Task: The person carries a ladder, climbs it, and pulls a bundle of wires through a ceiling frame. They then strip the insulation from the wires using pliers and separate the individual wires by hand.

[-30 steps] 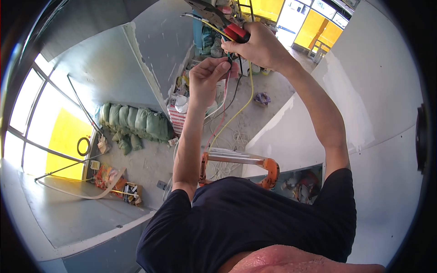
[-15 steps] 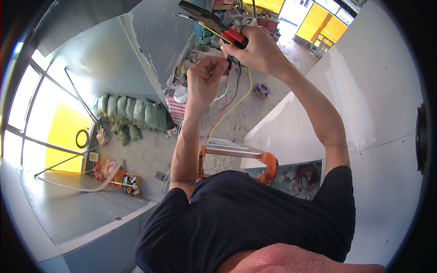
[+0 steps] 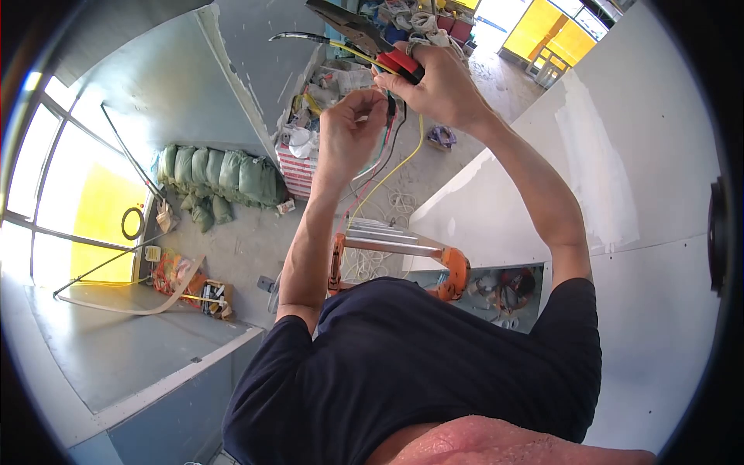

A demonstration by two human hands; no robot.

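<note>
- Two bare hands work close together, raised high in the view, above a dusty concrete floor far below.
- The right hand is wrapped shut around a pair of pliers, gripping the red handles; the dark metal nose points up and to the left.
- The left hand pinches a bundle of wires between thumb and fingertips, just below the pliers and touching the right hand.
- The wires are thin, round and plastic-coated: yellow, black, red and a pale one. They hang in loose curves toward the floor.
- They look light and limp, smooth enough to slip, so a firm pinch close to the ends would likely hold them best.
- The pliers seem rigid and much heavier than the wires; the rubbery handles are the natural place to grip.
- An orange and silver ladder stands below the person's chest, hard and metallic.
- Green sacks, soft and bulging, lie stacked against a grey wall.
- Smooth grey and white plasterboard walls stand all around.
</note>
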